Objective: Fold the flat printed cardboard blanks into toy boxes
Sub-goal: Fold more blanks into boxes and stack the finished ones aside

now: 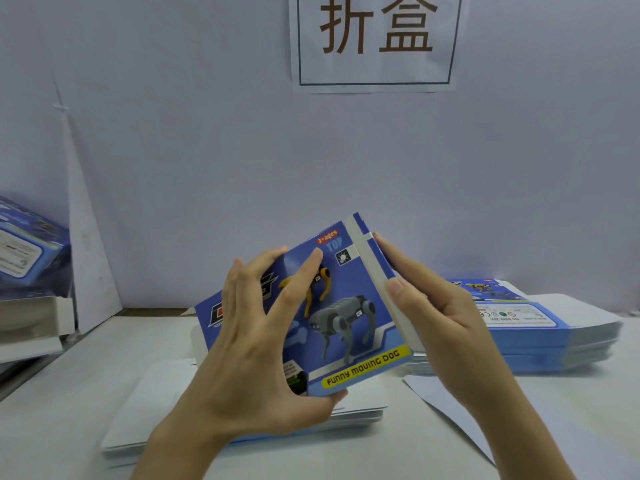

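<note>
A blue printed cardboard blank (349, 306) with robot dogs and the words "FUNNY MOVING DOG" is held tilted above the table. My left hand (256, 344) grips it, fingers spread over the printed face and thumb under the lower edge. My right hand (433, 313) holds its right side, thumb on the grey folded flap and fingers behind. A stack of flat blanks (540, 327) lies at the right. Another low stack of blanks, white side up (152, 410), lies under my hands.
Folded blue boxes (27, 244) are piled at the far left on grey board (31, 317). A white wall with a paper sign (377, 39) rises close behind the table. A loose white sheet (446, 407) lies at the right front.
</note>
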Available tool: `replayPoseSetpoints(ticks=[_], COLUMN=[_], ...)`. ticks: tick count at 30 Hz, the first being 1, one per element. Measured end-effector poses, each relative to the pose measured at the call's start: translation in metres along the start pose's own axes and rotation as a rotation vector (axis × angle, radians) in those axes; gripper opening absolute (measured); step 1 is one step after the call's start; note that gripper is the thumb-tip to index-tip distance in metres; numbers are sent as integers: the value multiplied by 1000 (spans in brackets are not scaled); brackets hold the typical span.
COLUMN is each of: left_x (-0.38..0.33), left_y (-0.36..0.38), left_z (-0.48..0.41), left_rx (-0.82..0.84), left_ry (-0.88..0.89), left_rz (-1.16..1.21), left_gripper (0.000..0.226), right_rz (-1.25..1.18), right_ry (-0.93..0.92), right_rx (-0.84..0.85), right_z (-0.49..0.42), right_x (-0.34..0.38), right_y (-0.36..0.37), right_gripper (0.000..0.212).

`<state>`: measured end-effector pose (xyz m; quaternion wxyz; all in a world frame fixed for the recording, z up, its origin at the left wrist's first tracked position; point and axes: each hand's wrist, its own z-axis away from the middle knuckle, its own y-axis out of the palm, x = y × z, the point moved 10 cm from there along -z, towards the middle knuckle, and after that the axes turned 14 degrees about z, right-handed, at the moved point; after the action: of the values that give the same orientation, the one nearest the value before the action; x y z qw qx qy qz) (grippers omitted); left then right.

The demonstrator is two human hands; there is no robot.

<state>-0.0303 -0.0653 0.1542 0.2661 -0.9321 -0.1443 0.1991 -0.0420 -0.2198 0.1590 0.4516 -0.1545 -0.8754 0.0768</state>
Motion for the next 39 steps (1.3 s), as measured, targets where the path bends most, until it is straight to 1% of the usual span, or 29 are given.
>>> replayPoseSetpoints(ticks=[7,15,20,23,27,31,35,39], left_x=[6,5,8,1,-12,-19,-18,-16], left_y=[-2,-2,1,6,7,-7,-6,0], left_z=[2,1,1,0,-5,-6,-7,-6], left_rx=[-4,16,49,42,34,-52,-48,-42], left_ry=[-37,-43,-93,-74,-35,31,-1,-15], left_rz=[78,46,68,53,23,14,4,-22], left_gripper=[117,118,116,113,116,112,119,121], right_rz=[47,56,28,35,62,40,85,45], right_ry=[22,37,50,53,53,53,31,44], right_rx=[-4,4,28,48,70,62,62,73], right_z=[0,1,0,0,1,1,1,1], right_x=[-1,-4,-7,-8,-10,-7,-5,-6], right_y=[-3,-2,-5,-2,8,11,18,22], right_gripper=[40,41,40,38,41,40,36,39])
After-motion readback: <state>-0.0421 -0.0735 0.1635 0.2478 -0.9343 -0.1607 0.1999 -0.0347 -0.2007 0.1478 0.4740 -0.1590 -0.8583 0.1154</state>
